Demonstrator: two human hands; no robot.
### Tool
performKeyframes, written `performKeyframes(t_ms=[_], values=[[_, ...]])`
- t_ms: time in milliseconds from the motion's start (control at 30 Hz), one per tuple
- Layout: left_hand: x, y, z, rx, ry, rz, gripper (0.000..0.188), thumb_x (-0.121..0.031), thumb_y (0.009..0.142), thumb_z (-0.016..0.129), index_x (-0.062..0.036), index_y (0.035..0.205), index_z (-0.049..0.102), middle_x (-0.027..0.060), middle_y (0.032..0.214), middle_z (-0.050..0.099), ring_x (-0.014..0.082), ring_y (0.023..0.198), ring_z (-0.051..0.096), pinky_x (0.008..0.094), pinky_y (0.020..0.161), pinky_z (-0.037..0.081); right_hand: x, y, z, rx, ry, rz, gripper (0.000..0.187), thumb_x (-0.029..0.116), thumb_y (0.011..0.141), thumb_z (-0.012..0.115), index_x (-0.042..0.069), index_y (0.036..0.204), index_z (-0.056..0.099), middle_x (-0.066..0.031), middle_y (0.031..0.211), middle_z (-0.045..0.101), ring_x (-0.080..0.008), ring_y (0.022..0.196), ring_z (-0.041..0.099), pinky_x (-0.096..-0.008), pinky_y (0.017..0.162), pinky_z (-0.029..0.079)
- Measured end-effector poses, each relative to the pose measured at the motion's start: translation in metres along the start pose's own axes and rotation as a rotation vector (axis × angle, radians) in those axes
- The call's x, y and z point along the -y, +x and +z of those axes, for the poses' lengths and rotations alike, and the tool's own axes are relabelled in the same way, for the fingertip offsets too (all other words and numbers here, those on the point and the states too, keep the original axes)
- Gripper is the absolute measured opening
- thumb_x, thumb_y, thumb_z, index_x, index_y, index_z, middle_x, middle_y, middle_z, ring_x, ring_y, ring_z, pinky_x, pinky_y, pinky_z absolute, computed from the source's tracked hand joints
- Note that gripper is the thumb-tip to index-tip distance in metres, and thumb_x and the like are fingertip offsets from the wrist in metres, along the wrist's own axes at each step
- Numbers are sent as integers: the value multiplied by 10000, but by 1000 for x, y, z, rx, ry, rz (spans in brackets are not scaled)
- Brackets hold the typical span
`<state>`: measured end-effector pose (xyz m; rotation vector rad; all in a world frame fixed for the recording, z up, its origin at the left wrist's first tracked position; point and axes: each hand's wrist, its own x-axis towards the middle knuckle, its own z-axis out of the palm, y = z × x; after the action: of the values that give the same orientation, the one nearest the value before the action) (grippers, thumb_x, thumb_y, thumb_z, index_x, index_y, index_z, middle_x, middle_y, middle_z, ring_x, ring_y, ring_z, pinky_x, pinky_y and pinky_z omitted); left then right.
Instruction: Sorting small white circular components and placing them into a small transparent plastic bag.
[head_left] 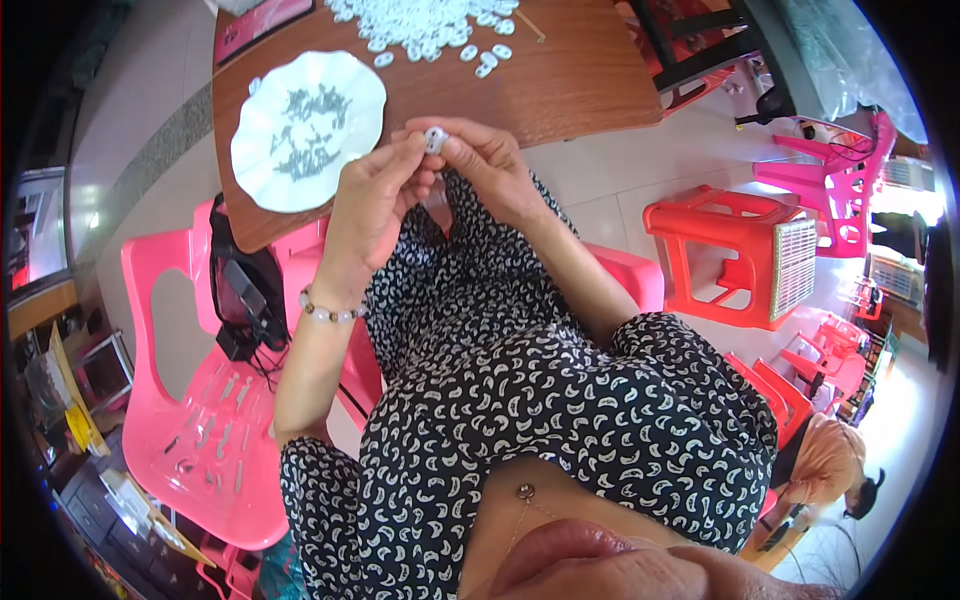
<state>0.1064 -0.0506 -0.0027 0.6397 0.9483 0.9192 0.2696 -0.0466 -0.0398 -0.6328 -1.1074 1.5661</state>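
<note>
Just past the table's near edge, my left hand [378,195] and my right hand [492,168] meet, fingertips closed on one small white plastic piece [435,139] with dark holes in it. Both thumbs and forefingers pinch it. Left of my hands, a white plate with a wavy rim [252,135] holds many small grey slivers [310,158], perhaps screws; they are too small to tell. Beyond, a heap of small white oval pieces with holes [425,20] lies on the table, with a few loose ones [484,62] at its near right.
The brown wooden table [580,80] carries a pink flat box [262,25] at its far left. A pink chair [205,440] with a black bag [245,285] stands at my left. Red stools [725,255] are on the right, and another person [825,460] is behind them.
</note>
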Motion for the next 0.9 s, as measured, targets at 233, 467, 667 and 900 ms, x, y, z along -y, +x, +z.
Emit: performKeyframes(t_ms=[233, 467, 667, 900], values=[[-14, -6, -3, 15, 108, -18, 299, -263, 959, 607, 5, 1064, 690, -5, 852, 672, 25, 690, 552, 173, 640, 459, 54, 41, -20, -139, -378, -146, 317, 223, 977, 555, 16, 1209, 620, -71, 1037, 709, -72, 855, 622, -223, 704, 507], [-10, -7, -17, 30, 55, -50, 293, -241, 964, 599, 20, 1069, 679, -3, 840, 658, 41, 694, 551, 178, 644, 463, 150, 176, -90, -494, -1044, -762, 216, 210, 904, 583, 13, 953, 656, -152, 800, 681, -246, 748, 663, -350, 661, 508], [-13, -8, -26, 38, -2, -47, 286, -206, 966, 593, 45, 1084, 660, 17, 835, 656, 53, 696, 562, 182, 640, 479, 161, 237, -104, -649, -1663, -307, 258, 251, 855, 576, 33, 919, 698, -217, 894, 682, -401, 885, 646, -483, 779, 513], [-18, -8, -31, 42, -15, -54, 267, -182, 958, 584, 50, 1064, 662, 22, 831, 653, 65, 697, 565, 197, 647, 483, 118, 221, -92, -284, -1451, -425, 304, 291, 854, 599, 62, 1025, 703, -218, 857, 685, -374, 860, 672, -447, 779, 534]])
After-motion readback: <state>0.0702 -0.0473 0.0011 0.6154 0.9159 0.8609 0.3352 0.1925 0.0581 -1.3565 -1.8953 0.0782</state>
